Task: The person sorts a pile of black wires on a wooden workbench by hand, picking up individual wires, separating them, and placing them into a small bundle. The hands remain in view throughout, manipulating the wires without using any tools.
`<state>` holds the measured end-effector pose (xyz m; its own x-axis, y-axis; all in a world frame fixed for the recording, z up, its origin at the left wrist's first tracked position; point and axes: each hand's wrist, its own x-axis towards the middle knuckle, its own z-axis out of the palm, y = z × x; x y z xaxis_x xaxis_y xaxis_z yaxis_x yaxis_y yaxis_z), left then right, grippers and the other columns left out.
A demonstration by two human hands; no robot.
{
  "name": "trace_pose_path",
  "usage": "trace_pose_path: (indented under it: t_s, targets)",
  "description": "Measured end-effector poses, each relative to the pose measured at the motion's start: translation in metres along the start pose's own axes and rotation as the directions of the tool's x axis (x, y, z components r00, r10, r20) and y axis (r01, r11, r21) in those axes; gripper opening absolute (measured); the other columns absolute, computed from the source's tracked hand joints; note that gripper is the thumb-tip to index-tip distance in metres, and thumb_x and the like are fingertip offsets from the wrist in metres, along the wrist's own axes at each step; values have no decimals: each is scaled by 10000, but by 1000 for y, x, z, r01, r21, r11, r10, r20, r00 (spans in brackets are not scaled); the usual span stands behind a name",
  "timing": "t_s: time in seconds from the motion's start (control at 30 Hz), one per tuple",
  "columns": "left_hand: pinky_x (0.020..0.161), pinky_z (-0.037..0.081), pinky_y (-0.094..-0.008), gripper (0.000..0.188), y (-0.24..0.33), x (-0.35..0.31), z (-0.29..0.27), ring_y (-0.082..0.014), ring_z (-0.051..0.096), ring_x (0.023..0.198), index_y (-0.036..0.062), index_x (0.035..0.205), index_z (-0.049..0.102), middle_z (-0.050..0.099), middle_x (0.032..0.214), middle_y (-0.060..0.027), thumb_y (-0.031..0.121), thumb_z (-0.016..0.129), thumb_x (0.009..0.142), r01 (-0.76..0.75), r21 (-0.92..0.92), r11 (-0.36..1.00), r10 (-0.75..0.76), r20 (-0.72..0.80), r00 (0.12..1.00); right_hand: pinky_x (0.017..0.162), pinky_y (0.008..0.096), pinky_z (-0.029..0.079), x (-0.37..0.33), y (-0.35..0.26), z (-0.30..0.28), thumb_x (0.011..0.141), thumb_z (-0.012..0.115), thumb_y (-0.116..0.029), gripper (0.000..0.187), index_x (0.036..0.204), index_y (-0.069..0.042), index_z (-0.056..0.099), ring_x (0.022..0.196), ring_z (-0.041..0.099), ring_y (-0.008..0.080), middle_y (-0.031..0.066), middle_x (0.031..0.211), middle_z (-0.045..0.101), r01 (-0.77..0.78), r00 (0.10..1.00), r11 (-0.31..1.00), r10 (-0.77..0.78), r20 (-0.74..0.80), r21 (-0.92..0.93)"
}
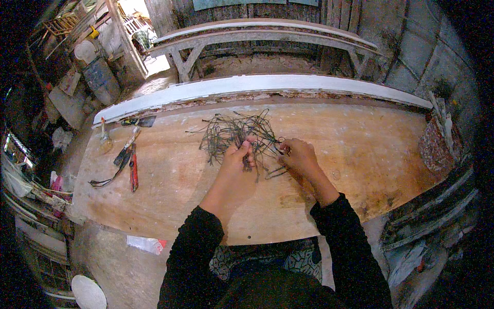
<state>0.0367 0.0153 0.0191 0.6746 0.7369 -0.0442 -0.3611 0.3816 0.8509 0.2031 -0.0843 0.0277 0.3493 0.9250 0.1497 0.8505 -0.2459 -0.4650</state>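
A loose tangle of thin dark cords [226, 129] lies on the wooden table [170, 206], in front of me. My left hand [239, 154] is closed around part of the bundle, with strands sticking out on both sides of the fingers. Just right of it, my right hand [297, 154] is closed, its fingertips pinching a strand at the bundle's right edge. A loose end of cord hangs below the right fingers onto the tabletop. The exact strand between those fingertips is partly hidden.
A red-handled tool [134, 167] and a dark strap [110, 180] lie at the table's left, near a small bottle [105, 140]. A long white board [257, 82] runs along the far edge. A speckled container [437, 144] holding tools stands at the right end.
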Motion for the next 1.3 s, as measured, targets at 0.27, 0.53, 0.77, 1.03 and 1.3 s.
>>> trace_pose_path:
  t_s: [0.27, 0.53, 0.77, 1.03, 1.3]
  targets:
    - [445, 324, -202, 265, 8, 0, -3, -57, 353, 492, 83, 1034, 489, 410, 671, 25, 220, 561, 818, -41, -132, 990, 30, -85, 996, 645, 369, 402, 0, 4, 14, 664, 657, -226, 185, 783, -92, 615, 750, 552, 247, 77, 762, 564, 101, 991, 983, -113, -73, -155]
    - [495, 358, -215, 339, -9, 6, -11, -68, 406, 565, 89, 1047, 461, 448, 711, 23, 182, 627, 767, -144, 159, 977, 156, -72, 985, 557, 227, 387, -2, -14, 12, 737, 614, -120, 82, 749, -40, 601, 617, 485, 95, 25, 690, 550, 67, 990, 761, 28, -136, 646]
    - [530, 377, -227, 142, -5, -26, 39, -102, 440, 619, 70, 923, 516, 475, 711, 6, 169, 535, 824, 112, -109, 988, -121, -85, 989, 598, 302, 436, -24, -40, 13, 726, 623, -212, 169, 759, -46, 628, 645, 545, 178, 75, 695, 592, -67, 993, 678, -28, 117, 732]
    - [583, 402, -264, 197, 0, -1, 9, -114, 426, 593, 41, 891, 529, 421, 623, 12, 229, 476, 864, -47, -161, 986, 23, -148, 989, 625, 340, 451, 2, 18, -17, 643, 676, -249, 278, 850, -78, 605, 703, 577, 248, 92, 768, 609, -116, 983, 992, 108, -145, -46]
    - [581, 409, -265, 271, 4, -1, 2, -99, 395, 545, 8, 986, 488, 400, 605, 19, 253, 467, 872, -36, -64, 997, 34, -27, 999, 658, 346, 460, 7, 28, -5, 632, 666, -242, 279, 865, -102, 602, 760, 588, 269, 91, 781, 615, -183, 983, 979, 182, -12, -90]
